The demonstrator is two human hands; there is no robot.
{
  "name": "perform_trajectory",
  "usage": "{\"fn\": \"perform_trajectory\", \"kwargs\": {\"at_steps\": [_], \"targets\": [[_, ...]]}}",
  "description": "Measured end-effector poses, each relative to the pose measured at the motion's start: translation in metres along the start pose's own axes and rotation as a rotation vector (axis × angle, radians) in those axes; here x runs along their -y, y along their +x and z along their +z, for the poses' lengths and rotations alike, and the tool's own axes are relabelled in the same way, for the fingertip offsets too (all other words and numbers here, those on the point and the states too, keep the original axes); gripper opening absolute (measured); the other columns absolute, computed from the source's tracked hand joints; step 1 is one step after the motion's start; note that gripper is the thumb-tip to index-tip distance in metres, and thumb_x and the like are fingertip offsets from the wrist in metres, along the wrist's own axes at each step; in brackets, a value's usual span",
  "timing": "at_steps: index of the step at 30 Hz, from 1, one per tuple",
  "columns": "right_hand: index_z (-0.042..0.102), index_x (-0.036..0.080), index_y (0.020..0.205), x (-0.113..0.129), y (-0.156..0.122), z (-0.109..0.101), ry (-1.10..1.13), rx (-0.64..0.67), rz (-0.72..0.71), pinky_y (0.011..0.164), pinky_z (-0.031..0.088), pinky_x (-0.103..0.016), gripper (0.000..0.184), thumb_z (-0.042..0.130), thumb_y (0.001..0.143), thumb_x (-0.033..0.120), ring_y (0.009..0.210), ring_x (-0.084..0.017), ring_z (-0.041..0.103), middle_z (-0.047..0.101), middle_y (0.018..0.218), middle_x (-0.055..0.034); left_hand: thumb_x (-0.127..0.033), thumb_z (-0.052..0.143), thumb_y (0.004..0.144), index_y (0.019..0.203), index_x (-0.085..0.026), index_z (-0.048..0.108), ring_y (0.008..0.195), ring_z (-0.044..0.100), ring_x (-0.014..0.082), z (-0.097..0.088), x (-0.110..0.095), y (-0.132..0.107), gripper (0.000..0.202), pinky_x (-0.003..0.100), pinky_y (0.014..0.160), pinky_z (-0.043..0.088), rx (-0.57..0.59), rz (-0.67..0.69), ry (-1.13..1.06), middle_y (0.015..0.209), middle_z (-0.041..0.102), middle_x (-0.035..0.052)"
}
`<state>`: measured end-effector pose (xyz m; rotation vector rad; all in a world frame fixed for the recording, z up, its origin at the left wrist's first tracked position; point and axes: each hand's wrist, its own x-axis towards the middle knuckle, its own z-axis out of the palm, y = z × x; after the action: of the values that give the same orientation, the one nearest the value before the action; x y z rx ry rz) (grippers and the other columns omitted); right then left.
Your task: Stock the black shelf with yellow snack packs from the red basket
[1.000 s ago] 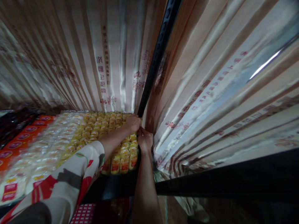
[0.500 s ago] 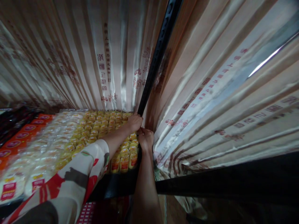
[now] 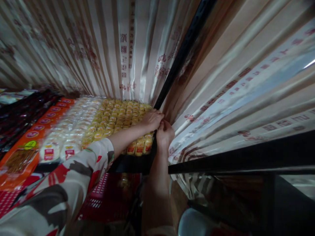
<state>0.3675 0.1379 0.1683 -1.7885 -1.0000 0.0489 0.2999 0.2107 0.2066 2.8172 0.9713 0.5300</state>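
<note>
My left hand [image 3: 152, 120] reaches over the rows of yellow-wrapped packets [image 3: 117, 113], its fingers closed at the foot of a black slotted post [image 3: 177, 59]. Just right of it, my right hand [image 3: 165, 133] is closed too, its fingertips meeting the left ones. What they pinch between them is hidden and too dark to make out. The pleated cream curtain [image 3: 141, 39] hangs behind the post, and another printed curtain [image 3: 221, 78] falls close beside my right hand.
Left of the yellow packets lie clear-wrapped white packets [image 3: 52, 146], orange packages [image 3: 39, 132] and dark packages [image 3: 18, 126]. A black shelf edge [image 3: 236, 157] runs off to the right. Below are a red basket [image 3: 98, 193] and a pale rounded object [image 3: 194, 223].
The view has shifted, so the hands and shelf appear higher and further right, with more of the floor area showing. Both hands stay together at the post's foot.
</note>
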Motion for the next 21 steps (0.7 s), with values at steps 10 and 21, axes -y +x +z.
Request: {"fn": "perform_trajectory", "kwargs": {"at_steps": [10, 21], "targets": [[0.067, 0.015, 0.090, 0.035, -0.089, -0.035, 0.122, 0.055, -0.123, 0.082, 0.046, -0.030, 0.030, 0.044, 0.085, 0.033, 0.086, -0.019, 0.061, 0.069, 0.089, -0.0078, -0.020, 0.039, 0.089, 0.101, -0.016, 0.059, 0.091, 0.057, 0.0180, -0.033, -0.039, -0.125, 0.023, 0.028, 0.082, 0.046, -0.049, -0.222, -0.270, 0.101, 0.060, 0.0081], [0.064, 0.016, 0.081, 0.015, -0.238, -0.045, -0.080, 0.681, -0.278, 0.076, 0.045, -0.028, 0.026, 0.039, 0.087, 0.017, 0.081, -0.018, 0.059, 0.066, 0.082, -0.0082, -0.012, 0.040, 0.083, 0.097, -0.016, 0.056, 0.092, 0.058, 0.0168, 0.019, -0.047, -0.308, 0.022, 0.026, 0.082, 0.045, 0.139, -0.586, -0.534, 0.098, 0.060, 0.0081]]}}
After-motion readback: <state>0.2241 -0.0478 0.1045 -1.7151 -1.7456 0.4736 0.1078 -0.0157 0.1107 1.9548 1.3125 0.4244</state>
